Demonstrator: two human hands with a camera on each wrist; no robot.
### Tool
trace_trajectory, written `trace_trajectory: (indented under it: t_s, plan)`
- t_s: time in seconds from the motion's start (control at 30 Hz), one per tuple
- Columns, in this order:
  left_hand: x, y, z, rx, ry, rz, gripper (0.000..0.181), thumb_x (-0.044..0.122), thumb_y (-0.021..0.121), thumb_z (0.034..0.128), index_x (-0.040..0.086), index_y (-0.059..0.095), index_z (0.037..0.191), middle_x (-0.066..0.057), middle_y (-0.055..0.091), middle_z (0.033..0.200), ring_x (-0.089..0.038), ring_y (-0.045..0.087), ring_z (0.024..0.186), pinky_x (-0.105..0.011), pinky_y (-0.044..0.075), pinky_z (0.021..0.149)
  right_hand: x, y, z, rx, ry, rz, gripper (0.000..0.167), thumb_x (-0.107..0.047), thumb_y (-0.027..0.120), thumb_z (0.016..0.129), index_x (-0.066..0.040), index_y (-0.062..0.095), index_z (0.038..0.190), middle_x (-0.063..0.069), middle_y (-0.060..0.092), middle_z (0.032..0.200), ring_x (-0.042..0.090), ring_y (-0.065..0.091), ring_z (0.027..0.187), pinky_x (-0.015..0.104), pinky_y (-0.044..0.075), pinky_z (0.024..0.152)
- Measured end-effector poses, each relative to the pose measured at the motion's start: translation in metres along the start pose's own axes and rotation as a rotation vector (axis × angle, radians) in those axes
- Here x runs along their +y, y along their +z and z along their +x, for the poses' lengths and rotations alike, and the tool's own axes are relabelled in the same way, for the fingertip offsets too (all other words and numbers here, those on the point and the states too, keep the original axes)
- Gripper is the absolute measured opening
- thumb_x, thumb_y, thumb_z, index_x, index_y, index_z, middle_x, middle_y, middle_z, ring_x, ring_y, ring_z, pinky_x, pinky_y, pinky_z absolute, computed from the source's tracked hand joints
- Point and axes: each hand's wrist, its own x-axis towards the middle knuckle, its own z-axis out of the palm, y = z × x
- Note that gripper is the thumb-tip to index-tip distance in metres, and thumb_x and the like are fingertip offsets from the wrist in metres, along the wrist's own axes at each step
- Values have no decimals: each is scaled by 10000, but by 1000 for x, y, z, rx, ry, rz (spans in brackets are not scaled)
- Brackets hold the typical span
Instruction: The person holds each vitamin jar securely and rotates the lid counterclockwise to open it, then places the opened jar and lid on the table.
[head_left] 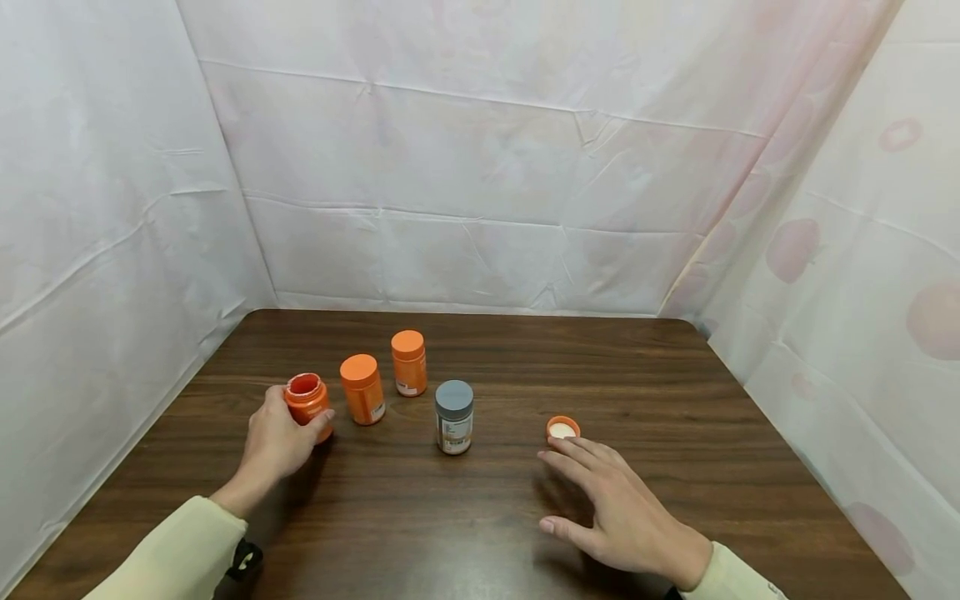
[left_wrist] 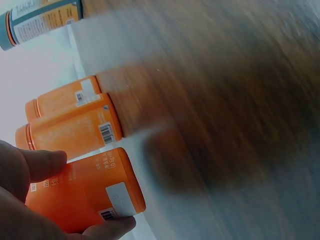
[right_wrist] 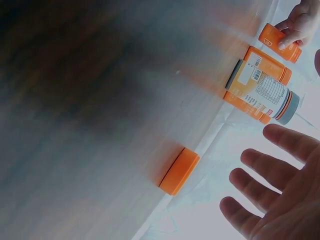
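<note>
At the left of the table, my left hand (head_left: 279, 437) grips an uncapped orange bottle (head_left: 306, 408) between thumb and fingers; its mouth faces up and shows a red inside. The left wrist view shows that orange bottle (left_wrist: 82, 190) from the side, with its label and barcode. On the right, my right hand (head_left: 618, 508) hovers over the table with its fingers spread, holding nothing. Just beyond its fingertips lies an orange cap (head_left: 562, 428), white inner side up. In the right wrist view, the cap (right_wrist: 180, 171) stands apart from the right hand (right_wrist: 280, 185).
Two capped orange bottles, one nearer (head_left: 363, 390) and one farther back (head_left: 409, 363), stand right of the held one. A grey-capped bottle (head_left: 454, 418) stands mid-table. White sheeting (head_left: 465, 167) rises behind the wooden table (head_left: 480, 533) and along both sides.
</note>
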Motion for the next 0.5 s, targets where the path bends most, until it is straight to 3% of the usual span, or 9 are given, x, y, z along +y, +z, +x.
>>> trace_trajectory:
  t_s: [0.2, 0.5]
  plan:
    - [-6, 1, 3, -15, -21, -4, 794, 307, 764, 932, -168, 326, 1393, -410, 491, 1311, -539, 539, 1171, -641, 451, 966, 1, 1, -1, 3, -8, 0, 714, -531, 789, 853, -186, 587, 1444, -37, 499, 1525, 286, 489, 1378, 528, 384, 1084]
    - [-13, 1, 6, 13, -37, -13, 831, 296, 788, 905, -167, 317, 1410, -407, 494, 1310, -553, 534, 1175, -646, 444, 971, 1, 2, -2, -15, 10, 5, 735, -551, 782, 854, -202, 565, 1464, -14, 504, 1528, 307, 485, 1380, 562, 384, 1084]
